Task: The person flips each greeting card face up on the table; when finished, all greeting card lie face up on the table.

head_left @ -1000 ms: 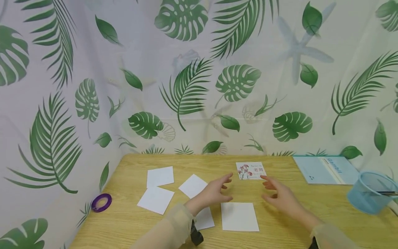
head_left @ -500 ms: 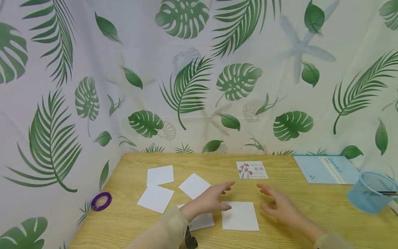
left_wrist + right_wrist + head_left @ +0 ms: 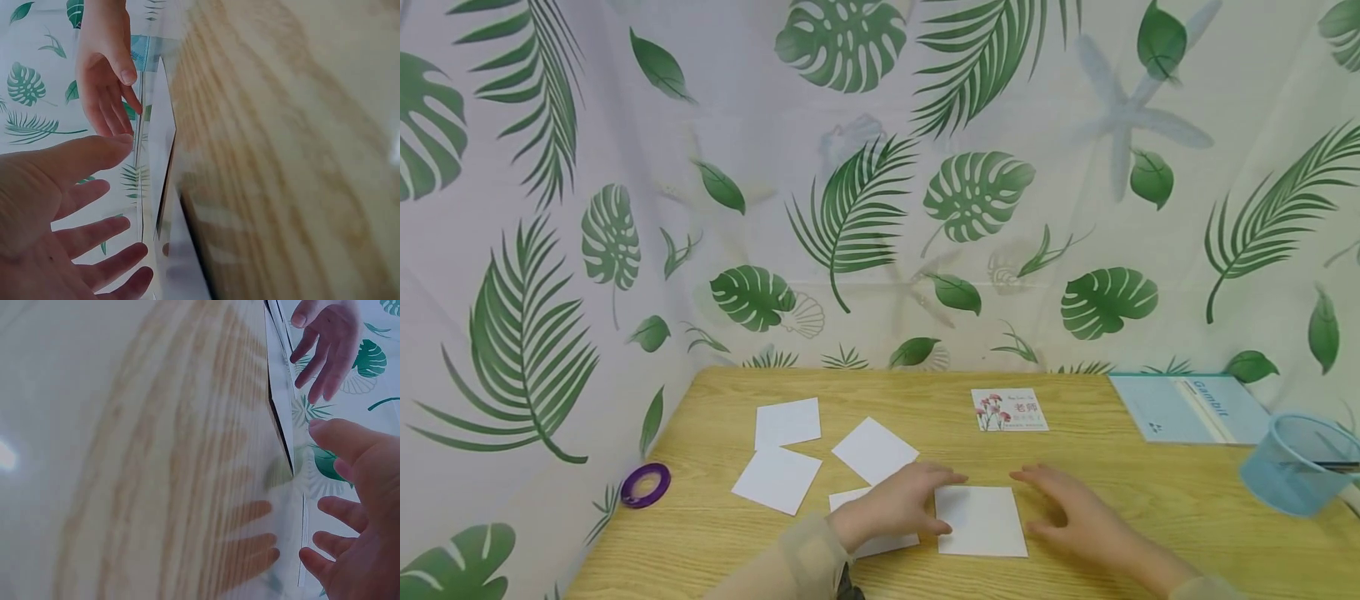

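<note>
A square white card [image 3: 982, 522] lies flat on the wooden table between the two hands. My left hand [image 3: 898, 505] is just off its left edge, fingers spread and thumb apart, holding nothing. It hangs low over another white card [image 3: 887, 546], partly hidden beneath it. My right hand [image 3: 1070, 515] is on the opposite side, fingers loosely bent towards the card, with nothing in its grasp. In the left wrist view the fingers [image 3: 94, 237] are parted above the card's edge. The right wrist view has the thumb [image 3: 344, 439] and fingers apart beside the card.
Several more white cards, one of them a tilted card [image 3: 874, 450], lie to the left. Behind is a printed card with red flowers [image 3: 1009, 410]. A purple tape roll [image 3: 645, 486] sits far left; a blue notebook [image 3: 1172, 410] and blue mesh pen holder [image 3: 1288, 467] stand right.
Both hands have come down and back from near the flower card to either side of the square white card. The cards stay where they were.
</note>
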The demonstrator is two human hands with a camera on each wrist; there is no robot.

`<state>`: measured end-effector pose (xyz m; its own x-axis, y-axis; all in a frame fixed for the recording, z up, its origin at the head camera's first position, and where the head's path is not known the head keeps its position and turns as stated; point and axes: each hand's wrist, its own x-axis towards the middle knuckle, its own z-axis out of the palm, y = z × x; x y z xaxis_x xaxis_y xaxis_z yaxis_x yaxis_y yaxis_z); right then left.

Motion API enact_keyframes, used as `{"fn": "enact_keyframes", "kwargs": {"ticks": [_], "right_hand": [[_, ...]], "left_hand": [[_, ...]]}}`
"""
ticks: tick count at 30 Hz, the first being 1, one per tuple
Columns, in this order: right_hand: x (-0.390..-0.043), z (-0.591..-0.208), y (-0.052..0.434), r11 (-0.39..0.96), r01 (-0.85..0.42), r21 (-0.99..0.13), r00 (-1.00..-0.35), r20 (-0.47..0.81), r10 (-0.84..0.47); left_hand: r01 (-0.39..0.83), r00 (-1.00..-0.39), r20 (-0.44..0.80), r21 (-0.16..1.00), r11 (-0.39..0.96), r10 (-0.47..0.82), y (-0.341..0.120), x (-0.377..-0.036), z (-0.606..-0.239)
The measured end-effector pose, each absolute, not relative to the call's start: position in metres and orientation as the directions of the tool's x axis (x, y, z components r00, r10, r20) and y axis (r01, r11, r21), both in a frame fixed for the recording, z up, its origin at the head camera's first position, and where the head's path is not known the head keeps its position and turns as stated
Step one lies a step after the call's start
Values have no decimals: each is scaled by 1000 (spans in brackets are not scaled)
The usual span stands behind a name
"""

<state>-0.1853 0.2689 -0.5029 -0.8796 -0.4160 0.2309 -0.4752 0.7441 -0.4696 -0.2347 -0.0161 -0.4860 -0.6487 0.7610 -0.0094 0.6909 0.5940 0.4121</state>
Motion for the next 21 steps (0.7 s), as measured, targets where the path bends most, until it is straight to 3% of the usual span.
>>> {"fn": "enact_keyframes", "kwargs": {"ticks": [7,21], "right_hand": [[-182,-506,268,741,-486,-463,-871,182,-457],[-178,-513,268,691,-595,-411,-800,217,-560]], "left_hand": [[709,-638,-29,369,601,770,-18,-232,-489],[752,-617,-40,265,603,786,-19,-225,-490]]}}
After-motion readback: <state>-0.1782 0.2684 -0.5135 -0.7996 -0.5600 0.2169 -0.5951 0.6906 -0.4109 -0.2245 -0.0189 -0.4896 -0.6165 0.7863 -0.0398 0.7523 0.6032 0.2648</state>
